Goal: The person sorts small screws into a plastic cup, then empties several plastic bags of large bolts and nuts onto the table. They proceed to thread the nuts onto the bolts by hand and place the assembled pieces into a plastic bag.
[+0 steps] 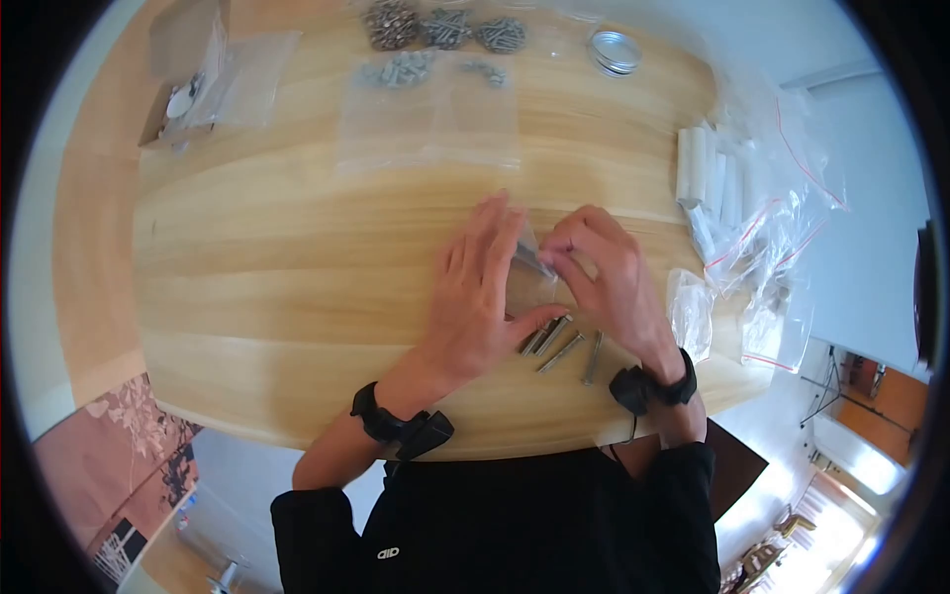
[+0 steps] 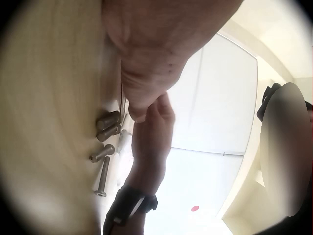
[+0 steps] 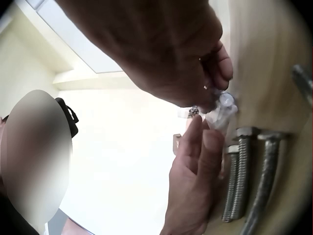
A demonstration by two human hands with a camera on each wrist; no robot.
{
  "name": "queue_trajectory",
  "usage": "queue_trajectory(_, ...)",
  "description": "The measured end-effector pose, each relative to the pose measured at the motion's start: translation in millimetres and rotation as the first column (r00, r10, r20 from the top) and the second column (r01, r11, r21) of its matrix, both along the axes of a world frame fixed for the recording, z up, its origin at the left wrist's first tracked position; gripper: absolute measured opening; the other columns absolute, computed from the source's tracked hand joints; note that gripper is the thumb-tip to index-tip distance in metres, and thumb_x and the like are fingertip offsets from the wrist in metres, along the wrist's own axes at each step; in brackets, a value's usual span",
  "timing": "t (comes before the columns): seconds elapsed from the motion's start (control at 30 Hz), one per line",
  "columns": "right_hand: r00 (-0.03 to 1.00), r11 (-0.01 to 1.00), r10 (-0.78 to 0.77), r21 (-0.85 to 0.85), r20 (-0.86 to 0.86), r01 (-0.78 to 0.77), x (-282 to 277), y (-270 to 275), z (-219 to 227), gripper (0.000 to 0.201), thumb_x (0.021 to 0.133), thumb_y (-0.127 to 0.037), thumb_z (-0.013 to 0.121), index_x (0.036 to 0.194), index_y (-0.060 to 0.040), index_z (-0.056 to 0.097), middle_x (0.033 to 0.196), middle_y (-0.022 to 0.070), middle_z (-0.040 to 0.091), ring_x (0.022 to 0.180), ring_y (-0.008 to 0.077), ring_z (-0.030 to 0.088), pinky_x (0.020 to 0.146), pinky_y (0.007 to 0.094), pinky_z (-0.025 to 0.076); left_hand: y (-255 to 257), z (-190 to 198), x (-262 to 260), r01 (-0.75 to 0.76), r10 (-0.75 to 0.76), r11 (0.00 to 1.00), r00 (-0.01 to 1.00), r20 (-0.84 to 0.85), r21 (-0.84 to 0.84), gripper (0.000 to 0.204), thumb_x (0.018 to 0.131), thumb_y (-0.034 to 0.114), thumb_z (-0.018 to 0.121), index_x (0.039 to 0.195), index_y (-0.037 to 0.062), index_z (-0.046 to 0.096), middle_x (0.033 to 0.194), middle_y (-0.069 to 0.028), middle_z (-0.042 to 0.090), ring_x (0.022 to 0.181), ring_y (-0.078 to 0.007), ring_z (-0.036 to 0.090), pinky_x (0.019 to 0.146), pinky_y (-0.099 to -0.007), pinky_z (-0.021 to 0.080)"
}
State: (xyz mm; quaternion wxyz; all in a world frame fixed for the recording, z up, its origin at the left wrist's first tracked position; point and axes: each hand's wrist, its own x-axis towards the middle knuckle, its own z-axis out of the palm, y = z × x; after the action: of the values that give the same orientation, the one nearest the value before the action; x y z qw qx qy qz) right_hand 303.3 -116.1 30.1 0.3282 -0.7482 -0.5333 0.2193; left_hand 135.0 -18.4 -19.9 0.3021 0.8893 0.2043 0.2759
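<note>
A small transparent plastic bag [image 1: 532, 289] lies on the wooden table between the two hands. My left hand [image 1: 467, 297] rests along the bag's left side, fingers straight and thumb spread out near its lower edge. With thumb and fingertips my right hand [image 1: 606, 259] pinches the bag at its upper right; crumpled plastic [image 3: 226, 108] shows under those fingers in the right wrist view. A grey strip [image 1: 531, 258] shows at the bag's top, partly hidden by the fingers. Just below the hands lie several metal bolts [image 1: 561, 351], their hex heads and threads plain in the right wrist view.
At the far edge sit piles of brownish screws [image 1: 392, 25] and silver screws [image 1: 447, 30], above a flat bag [image 1: 426, 129] with grey pieces. Round metal lids [image 1: 615, 51] stand farther right. White rolls [image 1: 708, 168] and plastic bags [image 1: 792, 228] line the right edge; an open box [image 1: 156, 117] is far left.
</note>
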Motion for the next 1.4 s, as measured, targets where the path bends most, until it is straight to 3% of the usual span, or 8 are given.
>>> queue_trajectory(0.07, 0.967, 0.952, 0.220, 0.187, 0.128, -0.241, -12, -5, 21, 0.016, 0.086, 0.001, 0.073, 0.099, -0.0024, 0.064, 0.096, 0.0128, 0.067, 0.083, 0.0323, 0.066, 0.075, 0.0389, 0.055, 0, -3, -6, 0.077, -0.052, 0.981, 0.989, 0.140, -0.177, 0.105, 0.074, 0.041, 0.089, 0.153, -0.0007, 0.035, 0.154, -0.0236, 0.041, 0.139, -0.0424, 0.043, 0.112, -0.0509, 0.036)
queue_trajectory(0.3, 0.977, 0.957, 0.191, 0.238, -0.099, -0.163, -23, -21, 46, 0.012, 0.092, -0.001, 0.070, 0.100, -0.0008, 0.062, 0.104, 0.0187, 0.069, 0.088, 0.0286, 0.068, 0.076, 0.0378, 0.056, 12, 5, -9, 0.217, -0.209, 0.955, 0.976, 0.056, -0.204, 0.101, 0.075, 0.051, 0.085, 0.151, 0.0002, 0.041, 0.149, -0.0215, 0.048, 0.139, -0.0381, 0.045, 0.114, -0.0505, 0.034)
queue_trajectory(0.43, 0.960, 0.783, -0.094, 0.577, -0.263, 0.234, -30, -41, 57, 0.019, 0.107, -0.020, 0.056, 0.104, -0.0020, 0.051, 0.098, 0.0189, 0.068, 0.087, 0.0238, 0.068, 0.075, 0.0326, 0.054, 10, 3, -8, 0.314, -0.314, 0.943, 0.949, 0.014, -0.111, 0.094, 0.076, 0.054, 0.083, 0.146, 0.0012, 0.048, 0.147, -0.0188, 0.051, 0.140, -0.0377, 0.044, 0.118, -0.0513, 0.032)
queue_trajectory(0.7, 0.917, 0.956, -0.175, 0.161, -0.359, 0.246, 56, -141, 70, 0.014, 0.099, -0.004, 0.065, 0.112, 0.0026, 0.062, 0.099, 0.0133, 0.067, 0.085, 0.0160, 0.062, 0.077, 0.0278, 0.049, -6, 5, -4, 0.464, -0.462, 0.886, 0.880, -0.107, -0.008, 0.090, 0.082, 0.059, 0.075, 0.145, 0.0007, 0.048, 0.150, -0.0195, 0.049, 0.147, -0.0399, 0.037, 0.123, -0.0534, 0.026)
queue_trajectory(0.83, 0.701, 0.912, -0.386, 0.132, 0.600, 0.389, 37, -126, 54, 0.032, 0.088, 0.005, 0.069, 0.119, -0.0006, 0.067, 0.118, 0.0165, 0.068, 0.110, 0.0382, 0.064, 0.095, 0.0440, 0.051, -33, 3, -4, 0.382, -0.382, 0.924, 0.922, -0.063, -0.016, 0.083, 0.089, 0.053, 0.072, 0.146, -0.0004, 0.047, 0.154, -0.0205, 0.044, 0.147, -0.0420, 0.036, 0.122, -0.0536, 0.028)
queue_trajectory(0.97, 0.842, 0.964, -0.253, 0.193, 0.476, 0.181, -1, -137, 54, 0.030, 0.083, 0.008, 0.071, 0.112, 0.0006, 0.068, 0.115, 0.0200, 0.068, 0.103, 0.0374, 0.068, 0.087, 0.0428, 0.055, -21, 6, 0, 0.257, -0.249, 0.954, 0.966, 0.064, -0.156, 0.074, 0.092, 0.040, 0.072, 0.147, -0.0021, 0.045, 0.156, -0.0213, 0.042, 0.147, -0.0432, 0.036, 0.122, -0.0524, 0.030)
queue_trajectory(1.1, 0.941, 0.978, -0.096, 0.206, 0.324, 0.028, -18, -122, 48, 0.026, 0.083, 0.007, 0.072, 0.107, 0.0001, 0.070, 0.113, 0.0180, 0.069, 0.096, 0.0347, 0.070, 0.079, 0.0390, 0.057, 60, 29, 43, -0.005, 0.071, 0.857, 0.992, -0.108, 0.515, 0.064, 0.085, 0.014, 0.074, 0.142, -0.0038, 0.050, 0.146, -0.0242, 0.051, 0.140, -0.0412, 0.046, 0.114, -0.0513, 0.041)
queue_trajectory(1.4, 0.978, 0.965, -0.160, 0.229, 0.136, 0.126, -18, -46, 37, 0.024, 0.093, -0.001, 0.068, 0.116, 0.0006, 0.066, 0.113, 0.0174, 0.068, 0.093, 0.0350, 0.069, 0.077, 0.0395, 0.057, 11, 21, -23, 0.237, -0.108, 0.843, 0.954, -0.278, 0.484, 0.036, 0.080, 0.001, 0.067, 0.115, -0.0062, 0.063, 0.113, -0.0157, 0.068, 0.112, -0.0303, 0.065, 0.088, -0.0387, 0.055)
